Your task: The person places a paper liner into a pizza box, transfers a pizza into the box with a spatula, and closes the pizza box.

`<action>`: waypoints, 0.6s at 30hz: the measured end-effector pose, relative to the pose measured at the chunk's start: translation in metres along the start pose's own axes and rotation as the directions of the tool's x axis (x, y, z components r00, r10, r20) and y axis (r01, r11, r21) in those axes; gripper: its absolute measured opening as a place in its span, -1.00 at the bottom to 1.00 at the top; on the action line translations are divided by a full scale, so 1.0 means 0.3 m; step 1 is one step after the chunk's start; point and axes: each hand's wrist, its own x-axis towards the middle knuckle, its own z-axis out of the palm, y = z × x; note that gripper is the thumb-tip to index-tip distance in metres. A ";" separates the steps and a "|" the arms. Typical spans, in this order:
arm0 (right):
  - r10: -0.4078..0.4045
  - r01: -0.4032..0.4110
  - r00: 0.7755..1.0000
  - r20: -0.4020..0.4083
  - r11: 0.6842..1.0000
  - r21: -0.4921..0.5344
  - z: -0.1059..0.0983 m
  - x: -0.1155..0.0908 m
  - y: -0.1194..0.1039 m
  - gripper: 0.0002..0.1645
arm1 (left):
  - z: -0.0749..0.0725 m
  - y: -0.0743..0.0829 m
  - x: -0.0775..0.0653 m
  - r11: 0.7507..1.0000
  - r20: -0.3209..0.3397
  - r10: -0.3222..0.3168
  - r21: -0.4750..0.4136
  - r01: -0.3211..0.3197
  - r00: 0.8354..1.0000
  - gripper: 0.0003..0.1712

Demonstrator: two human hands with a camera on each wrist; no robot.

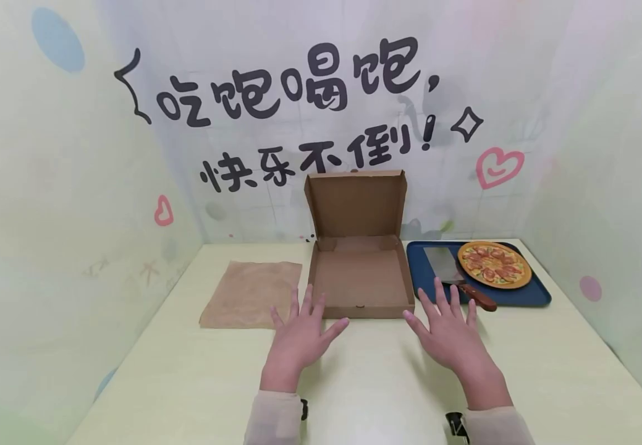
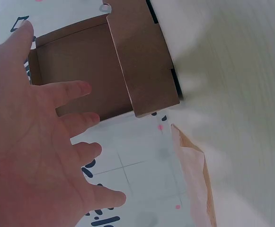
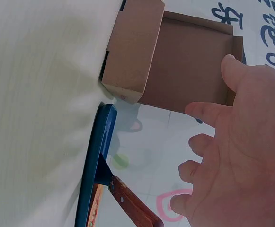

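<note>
In the head view both hands are spread over the table with nothing in them. My left hand (image 1: pixel 301 337) is at the front left corner of an open cardboard pizza box (image 1: pixel 361 275), with its fingertips overlapping the brown paper sheet (image 1: pixel 248 293) in view. My right hand (image 1: pixel 455 339) is in front of the box's right side, nearest to a pizza server (image 1: pixel 479 298) with a wooden handle and flat metal blade. The server lies on a blue tray (image 1: pixel 537 298), its handle jutting over the front edge. Beside the blade is a round pizza (image 1: pixel 494 266) on the tray.
The pale table (image 1: pixel 371 383) extends in front of the box. The raised box lid (image 1: pixel 356 204) stands close to the printed back wall (image 1: pixel 276 37). Side walls border the table left and right. Dark clips (image 1: pixel 455 424) sit by the cuffs.
</note>
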 end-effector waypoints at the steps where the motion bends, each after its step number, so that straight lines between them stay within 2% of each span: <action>1: -0.001 0.001 1.000 0.000 1.000 0.001 -0.001 -0.001 -0.003 -0.01 | -0.001 -0.002 -0.001 1.000 0.002 0.000 0.000 0.000 1.000 0.02; 5: -0.002 0.002 1.000 0.003 1.000 0.001 -0.004 -0.005 -0.011 0.00 | -0.010 -0.015 -0.005 1.000 0.011 -0.005 -0.015 0.005 1.000 0.01; 11: -0.008 0.008 1.000 0.010 1.000 0.006 -0.001 -0.004 -0.006 0.01 | -0.027 -0.059 -0.024 0.996 0.050 -0.077 -0.036 0.079 0.996 -0.04; 18: -0.008 0.008 1.000 0.026 1.000 0.010 0.007 0.000 0.005 0.03 | -0.019 -0.139 -0.040 0.979 0.166 -0.200 -0.002 0.203 0.966 0.04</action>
